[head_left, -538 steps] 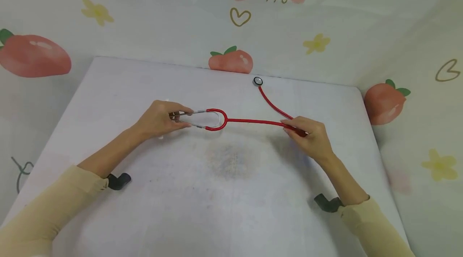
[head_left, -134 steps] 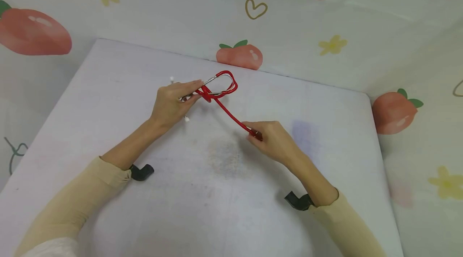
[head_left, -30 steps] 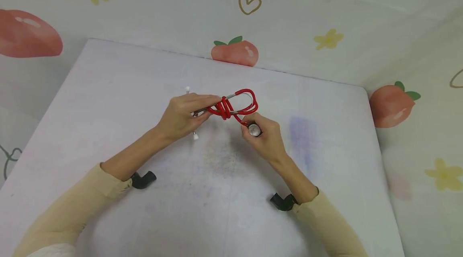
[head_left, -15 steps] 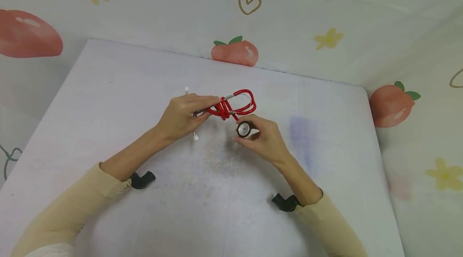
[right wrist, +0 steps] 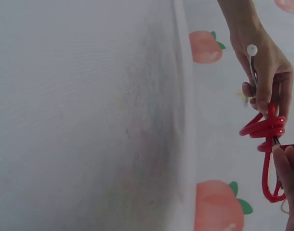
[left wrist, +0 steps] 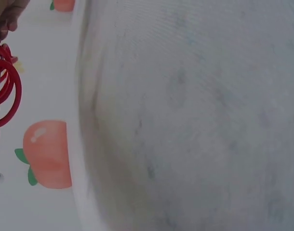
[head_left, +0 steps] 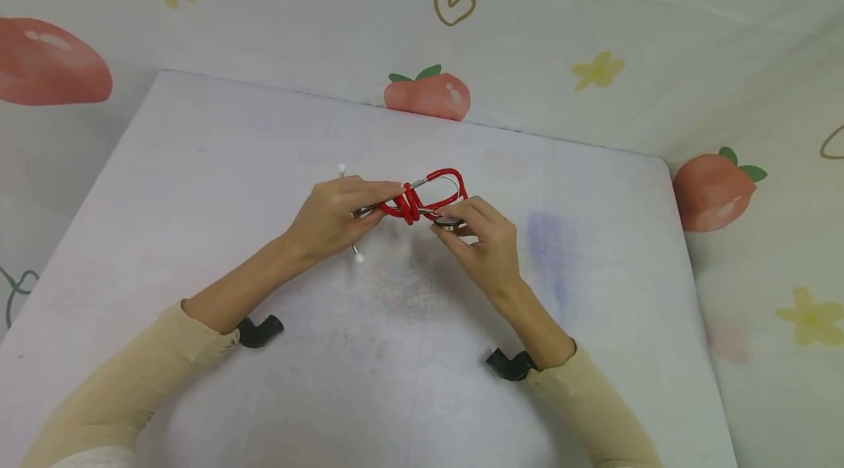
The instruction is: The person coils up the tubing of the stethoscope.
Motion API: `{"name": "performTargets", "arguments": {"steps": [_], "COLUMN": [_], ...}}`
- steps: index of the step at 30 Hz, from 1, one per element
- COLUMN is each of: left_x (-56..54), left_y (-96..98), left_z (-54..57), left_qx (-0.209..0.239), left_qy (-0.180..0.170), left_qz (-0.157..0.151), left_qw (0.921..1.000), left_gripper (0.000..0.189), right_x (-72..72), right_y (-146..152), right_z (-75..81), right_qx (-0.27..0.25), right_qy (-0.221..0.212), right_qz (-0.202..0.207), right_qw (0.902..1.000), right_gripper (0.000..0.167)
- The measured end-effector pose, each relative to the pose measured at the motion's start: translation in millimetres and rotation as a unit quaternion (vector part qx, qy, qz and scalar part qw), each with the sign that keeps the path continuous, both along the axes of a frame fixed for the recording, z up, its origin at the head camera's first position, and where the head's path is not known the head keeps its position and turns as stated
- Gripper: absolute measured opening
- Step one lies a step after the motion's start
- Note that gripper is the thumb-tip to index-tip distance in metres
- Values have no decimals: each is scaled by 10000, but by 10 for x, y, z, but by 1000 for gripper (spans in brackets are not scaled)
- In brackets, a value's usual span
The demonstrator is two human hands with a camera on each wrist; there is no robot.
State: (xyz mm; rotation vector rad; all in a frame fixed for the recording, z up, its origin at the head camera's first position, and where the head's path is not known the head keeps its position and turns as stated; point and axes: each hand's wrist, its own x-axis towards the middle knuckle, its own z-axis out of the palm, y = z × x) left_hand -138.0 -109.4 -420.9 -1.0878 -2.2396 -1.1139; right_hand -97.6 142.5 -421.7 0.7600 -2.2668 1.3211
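Note:
A stethoscope (head_left: 409, 206) with red tubing is held above the table between both hands, its tube wound in several turns around the metal ear tubes. My left hand (head_left: 330, 215) pinches the ear tubes and the wrapped tubing, with white eartips (head_left: 359, 258) sticking out above and below the fingers. My right hand (head_left: 486, 244) pinches the round chestpiece (head_left: 448, 223), tilted nearly edge-on, close to the coils. The red loop of the yoke (head_left: 450, 173) extends past the coils to the right. In the right wrist view the coils (right wrist: 267, 127) sit between the two hands.
The white table (head_left: 330, 380) bears faint stains and a bluish smear (head_left: 552, 241). Behind it and to the right hangs a patterned cloth backdrop (head_left: 527, 36). A black curved piece (head_left: 261, 331) is at the left wrist, and another black piece (head_left: 511, 364) at the right.
Over the earlier frames the red tube has been wound around the ear tubes. In the last half second my right hand has tilted the chestpiece edge-on and brought it up against the bundle.

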Motion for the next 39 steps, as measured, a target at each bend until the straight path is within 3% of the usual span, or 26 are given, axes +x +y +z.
{"name": "performTargets", "arguments": {"steps": [8, 17, 22, 27, 30, 33, 37, 39], "left_x": [23, 24, 8, -7, -8, -8, -10, -7], "left_y": [6, -4, -31, -65, -76, -77, -75, -79], "left_z": [-2, 11, 3, -13, -17, -23, -29, -30], "left_qx": [-22, 81, 101, 162, 283, 383, 375, 325], "left_qy": [-191, -368, -429, -423, -402, -381, -332, -270], "left_qz": [-124, -269, -441, -768, -961, -1081, -1097, -1060], "left_qw": [9997, 9989, 9981, 9960, 9942, 9927, 9927, 9935], "left_gripper": [42, 42, 42, 44, 46, 48, 48, 48], "right_x": [-22, -81, -129, -185, -209, -210, -192, -191], "right_y": [19, 110, 135, 185, 196, 187, 184, 182], "right_z": [17, 17, 75, 89, 91, 104, 107, 106], "right_qx": [-103, 682, 728, 574, 205, -298, -821, -943], "right_qy": [804, 1876, 1802, 1582, 1086, 102, -1375, -1886], "right_qz": [-21, -57, 111, 86, 264, 603, 757, 688], "right_qw": [9967, 9799, 9809, 9857, 9935, 9977, 9842, 9751], "right_gripper": [45, 42, 49, 38, 38, 42, 40, 37]}}
